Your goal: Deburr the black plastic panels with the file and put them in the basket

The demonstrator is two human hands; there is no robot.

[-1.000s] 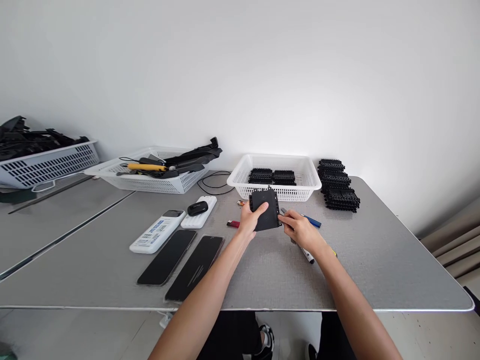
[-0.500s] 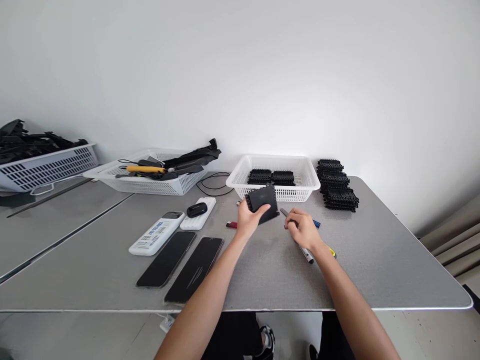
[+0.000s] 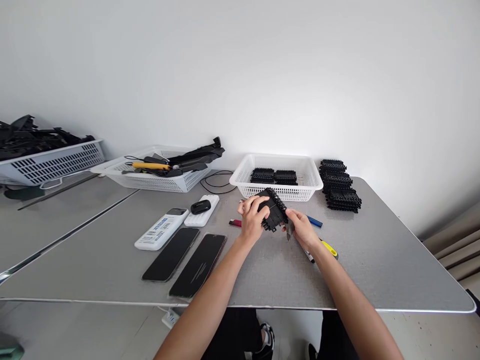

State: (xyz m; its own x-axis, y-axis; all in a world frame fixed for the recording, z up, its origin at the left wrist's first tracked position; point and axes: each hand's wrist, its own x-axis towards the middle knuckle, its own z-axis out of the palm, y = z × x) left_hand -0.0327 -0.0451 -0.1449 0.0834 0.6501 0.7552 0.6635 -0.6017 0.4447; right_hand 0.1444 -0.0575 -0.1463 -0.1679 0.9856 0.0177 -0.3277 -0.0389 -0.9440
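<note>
Above the grey bench [image 3: 393, 260], a flat black panel [image 3: 276, 215], toothed along its edges, tilts near the white basket [image 3: 302, 193]. The left hand [image 3: 252, 220] pinches its left side; the right hand [image 3: 303, 231] grips a blade [image 3: 288, 232] at its right edge.

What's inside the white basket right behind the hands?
Inside the white basket are black toothed pieces, in two groups side by side. Whatever lies underneath them is covered, and the basket's front wall hides part of the bottom.

A rounded black case [image 3: 200, 206] rests on a white device [image 3: 198, 219].
</note>
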